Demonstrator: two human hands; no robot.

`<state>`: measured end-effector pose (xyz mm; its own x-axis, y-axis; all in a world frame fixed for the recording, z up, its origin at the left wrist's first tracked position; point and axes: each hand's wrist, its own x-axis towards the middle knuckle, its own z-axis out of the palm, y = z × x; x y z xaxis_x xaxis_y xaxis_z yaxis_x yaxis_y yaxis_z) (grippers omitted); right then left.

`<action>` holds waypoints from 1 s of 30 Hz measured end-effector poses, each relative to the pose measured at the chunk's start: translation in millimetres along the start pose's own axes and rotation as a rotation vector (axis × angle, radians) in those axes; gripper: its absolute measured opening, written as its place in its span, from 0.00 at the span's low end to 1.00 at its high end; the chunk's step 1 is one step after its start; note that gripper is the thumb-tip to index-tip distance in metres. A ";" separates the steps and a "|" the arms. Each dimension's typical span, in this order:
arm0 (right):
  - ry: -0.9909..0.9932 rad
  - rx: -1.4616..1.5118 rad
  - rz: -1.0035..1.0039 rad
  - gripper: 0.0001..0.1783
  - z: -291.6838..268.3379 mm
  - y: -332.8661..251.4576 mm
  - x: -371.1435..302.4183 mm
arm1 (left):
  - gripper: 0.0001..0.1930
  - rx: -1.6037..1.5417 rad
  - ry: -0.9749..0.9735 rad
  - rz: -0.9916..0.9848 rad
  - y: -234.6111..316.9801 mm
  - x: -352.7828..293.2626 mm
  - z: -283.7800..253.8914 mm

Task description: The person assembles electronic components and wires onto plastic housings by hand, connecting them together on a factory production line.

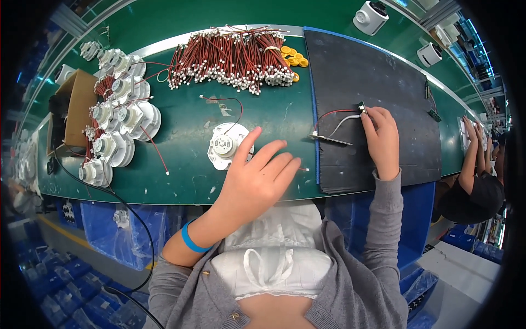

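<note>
My right hand (382, 137) is closed, thumb and fingers pinching a small green circuit board (362, 108) over the black mat. Red, black and white wires (341, 122) run from it to a second, narrow board (333, 140) at the mat's left edge. My left hand (260, 172) is open with its fingers spread, just right of a round white motor unit (223, 145), and its index finger partly covers that unit's edge. From the unit a dark red wire (240, 108) curves up to a small white plug. Another white-tipped wire end (304, 169) shows beside my left fingertips.
A big heap of red wire leads (230, 57) lies at the back, with yellow discs (293, 57) beside it. Several white motor units (129, 118) stand at left near a cardboard box (82, 109). Small boards (433, 114) rest at the right of the black mat (372, 71). Another person (471, 186) works at far right.
</note>
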<state>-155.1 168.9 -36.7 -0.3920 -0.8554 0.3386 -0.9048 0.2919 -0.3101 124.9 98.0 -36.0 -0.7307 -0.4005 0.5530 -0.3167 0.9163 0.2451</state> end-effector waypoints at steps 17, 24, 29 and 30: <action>-0.301 1.225 0.397 0.29 7.0 -81.7 -51.3 | 0.16 -0.380 0.218 -0.057 -0.8 6.7 21.1; -0.211 1.261 0.405 0.29 37.6 -99.8 -63.1 | 0.12 -0.683 0.310 -0.405 -1.4 -6.6 25.9; -0.198 1.244 0.415 0.29 38.9 -102.2 -65.7 | 0.07 -0.683 0.326 -0.362 -10.0 -11.5 25.4; -0.198 1.243 0.415 0.29 39.3 -102.5 -67.0 | 0.06 -0.643 0.285 -0.355 -9.5 -10.6 23.6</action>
<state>-29.5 179.5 -62.5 -0.4742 -0.8768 -0.0802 0.0710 0.0528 -0.9961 121.4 93.5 -63.0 -0.4402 -0.7342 0.5169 -0.0266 0.5861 0.8098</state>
